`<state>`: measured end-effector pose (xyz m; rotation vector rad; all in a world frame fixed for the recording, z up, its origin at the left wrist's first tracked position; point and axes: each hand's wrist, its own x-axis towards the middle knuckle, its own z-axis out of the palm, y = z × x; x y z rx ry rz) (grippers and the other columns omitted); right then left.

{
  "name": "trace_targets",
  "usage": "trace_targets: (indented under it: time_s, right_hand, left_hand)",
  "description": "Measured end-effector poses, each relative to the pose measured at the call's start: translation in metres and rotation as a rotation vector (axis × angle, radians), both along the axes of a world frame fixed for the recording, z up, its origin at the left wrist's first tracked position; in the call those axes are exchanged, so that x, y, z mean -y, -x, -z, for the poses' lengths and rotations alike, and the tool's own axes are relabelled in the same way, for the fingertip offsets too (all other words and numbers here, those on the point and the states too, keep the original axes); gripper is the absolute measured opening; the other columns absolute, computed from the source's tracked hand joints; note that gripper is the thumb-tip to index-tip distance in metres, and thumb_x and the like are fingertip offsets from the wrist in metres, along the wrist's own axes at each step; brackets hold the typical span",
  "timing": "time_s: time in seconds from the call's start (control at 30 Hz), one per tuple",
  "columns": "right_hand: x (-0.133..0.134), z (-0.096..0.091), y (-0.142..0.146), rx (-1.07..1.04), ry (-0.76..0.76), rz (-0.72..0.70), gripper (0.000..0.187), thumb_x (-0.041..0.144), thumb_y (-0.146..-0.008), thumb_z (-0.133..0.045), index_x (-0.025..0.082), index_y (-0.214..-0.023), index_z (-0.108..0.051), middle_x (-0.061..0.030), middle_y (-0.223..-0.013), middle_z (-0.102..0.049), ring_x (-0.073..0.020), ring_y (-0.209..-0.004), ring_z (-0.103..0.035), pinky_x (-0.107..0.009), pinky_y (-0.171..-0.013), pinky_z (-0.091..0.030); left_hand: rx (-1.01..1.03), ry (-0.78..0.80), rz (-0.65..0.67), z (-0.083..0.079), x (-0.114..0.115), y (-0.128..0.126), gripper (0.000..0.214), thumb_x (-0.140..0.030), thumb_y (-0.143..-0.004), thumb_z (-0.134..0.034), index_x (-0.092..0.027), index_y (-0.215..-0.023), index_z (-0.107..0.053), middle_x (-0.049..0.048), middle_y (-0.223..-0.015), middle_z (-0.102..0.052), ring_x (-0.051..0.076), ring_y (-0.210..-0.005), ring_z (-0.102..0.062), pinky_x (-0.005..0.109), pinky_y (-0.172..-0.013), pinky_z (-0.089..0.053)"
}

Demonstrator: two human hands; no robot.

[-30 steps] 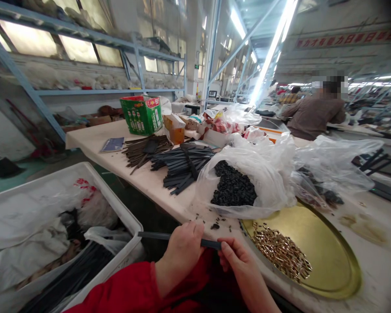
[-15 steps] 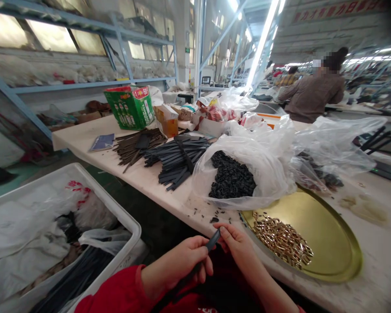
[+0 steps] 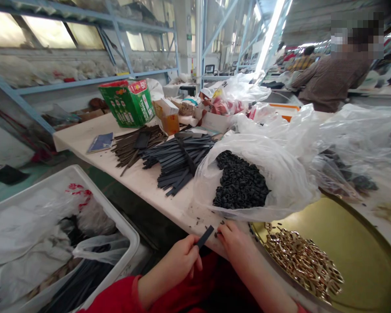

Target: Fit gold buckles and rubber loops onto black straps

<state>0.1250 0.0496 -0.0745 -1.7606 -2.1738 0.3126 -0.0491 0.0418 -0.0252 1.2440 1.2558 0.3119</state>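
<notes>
our left hand clamps a bare-ended strip at lower center, the grip of our right hand unclear, with piled strips remaining mid-frame.

Room at near left, between white bin and table! Beyond the right hand, the bulging plastic bag blocks the far side, and the gold tray crowds the right.

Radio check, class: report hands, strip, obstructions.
Left hand grips dark strip, tip protruding. Right hand at table edge, hold unclear. Nothing visibly blocking strip's tip.
</notes>
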Motion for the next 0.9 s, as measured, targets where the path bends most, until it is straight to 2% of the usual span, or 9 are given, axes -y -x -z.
trace_targets:
  time_s: [0.1, 0.23, 0.3, 0.4, 0.47, 0.57, 0.63, 0.77, 0.9]
  right_hand:
    - [0.005, 0.000, -0.002, -0.003, -0.040, 0.032, 0.014, 0.010, -0.081, -0.047, 0.021, -0.083, -0.057, -0.0050, -0.082, -0.058, -0.0189, -0.068, -0.057, -0.030, -0.058, -0.038]
    - [0.002, 0.001, -0.009, -0.299, 0.082, 0.078, 0.011, 0.011, -0.076, -0.049, 0.021, -0.076, -0.055, -0.0035, -0.080, -0.057, -0.0189, -0.072, -0.056, -0.031, -0.063, -0.039]
    - [0.002, -0.001, -0.012, -0.552, 0.190, 0.157, 0.005, 0.018, -0.072, -0.054, 0.020, -0.068, -0.052, -0.0004, -0.071, -0.055, -0.0175, -0.066, -0.052, -0.030, -0.061, -0.038]
    - [0.010, -0.012, -0.015, -1.052, 0.438, 0.290, 0.019, 0.033, -0.070, -0.060, 0.020, -0.064, -0.048, 0.0052, -0.054, -0.046, -0.0124, -0.053, -0.044, -0.025, -0.053, -0.035]
    - [0.019, -0.021, -0.014, -1.393, 0.589, 0.348, 0.027, 0.040, -0.069, -0.065, 0.019, -0.066, -0.049, 0.0059, -0.054, -0.047, -0.0096, -0.052, -0.043, -0.022, -0.053, -0.036]
    - [0.029, -0.031, -0.012, -1.713, 0.651, 0.417, 0.032, 0.041, -0.063, -0.073, 0.018, -0.070, -0.052, 0.0047, -0.065, -0.055, -0.0083, -0.060, -0.050, -0.021, -0.062, -0.042]
    - [0.033, -0.032, -0.012, -1.729, 0.633, 0.434, 0.035, 0.040, -0.058, -0.077, 0.018, -0.072, -0.054, 0.0048, -0.067, -0.057, -0.0088, -0.060, -0.052, -0.022, -0.062, -0.043]
    - [0.040, -0.023, -0.013, -1.543, 0.575, 0.445, 0.047, 0.046, -0.053, -0.078, 0.019, -0.088, -0.060, 0.0032, -0.065, -0.060, -0.0119, -0.059, -0.054, -0.024, -0.060, -0.043]
    - [0.050, -0.010, -0.010, -1.450, 0.496, 0.360, 0.041, 0.050, -0.053, -0.075, 0.019, -0.076, -0.063, 0.0020, -0.056, -0.059, -0.0134, -0.055, -0.053, -0.025, -0.055, -0.041]
  left_hand:
    - [-0.030, -0.084, 0.049, 0.003, -0.003, 0.001, 0.029, -0.026, -0.085, -0.032, -0.013, -0.102, -0.052, -0.0046, -0.052, -0.051, 0.008, -0.040, -0.040, 0.017, -0.041, -0.032]
    - [-0.046, -0.075, 0.050, 0.003, 0.000, -0.002, 0.026, -0.026, -0.085, -0.033, -0.014, -0.094, -0.053, -0.0046, -0.052, -0.050, 0.009, -0.041, -0.043, 0.018, -0.042, -0.034]
    - [-0.048, -0.069, 0.045, 0.001, 0.002, -0.005, 0.023, -0.021, -0.082, -0.032, -0.014, -0.091, -0.053, -0.0034, -0.055, -0.052, 0.009, -0.043, -0.045, 0.019, -0.044, -0.035]
    - [-0.068, -0.187, 0.069, -0.005, 0.006, -0.012, 0.020, -0.021, -0.083, -0.034, -0.015, -0.083, -0.053, -0.0018, -0.059, -0.055, 0.010, -0.050, -0.048, 0.020, -0.051, -0.038]
    - [-0.082, -0.255, 0.090, -0.011, 0.008, -0.016, 0.024, -0.026, -0.086, -0.034, -0.015, -0.080, -0.054, -0.0017, -0.059, -0.055, 0.011, -0.055, -0.050, 0.021, -0.056, -0.038]
    - [-0.122, -0.259, 0.135, -0.019, 0.010, -0.023, 0.027, -0.031, -0.087, -0.034, -0.016, -0.080, -0.055, -0.0019, -0.058, -0.053, 0.011, -0.054, -0.049, 0.021, -0.054, -0.036]
    - [-0.164, -0.273, 0.190, -0.024, 0.011, -0.027, 0.028, -0.031, -0.088, -0.033, -0.016, -0.077, -0.055, -0.0016, -0.058, -0.053, 0.011, -0.053, -0.048, 0.021, -0.052, -0.033]
    - [-0.261, -0.442, 0.277, -0.029, 0.010, -0.036, 0.029, -0.027, -0.087, -0.034, -0.017, -0.071, -0.055, 0.0009, -0.064, -0.058, 0.013, -0.058, -0.050, 0.022, -0.053, -0.032]
    - [-0.356, -0.509, 0.355, -0.033, 0.013, -0.042, 0.028, -0.023, -0.085, -0.035, -0.016, -0.070, -0.058, 0.0036, -0.068, -0.062, 0.015, -0.060, -0.054, 0.023, -0.050, -0.030]
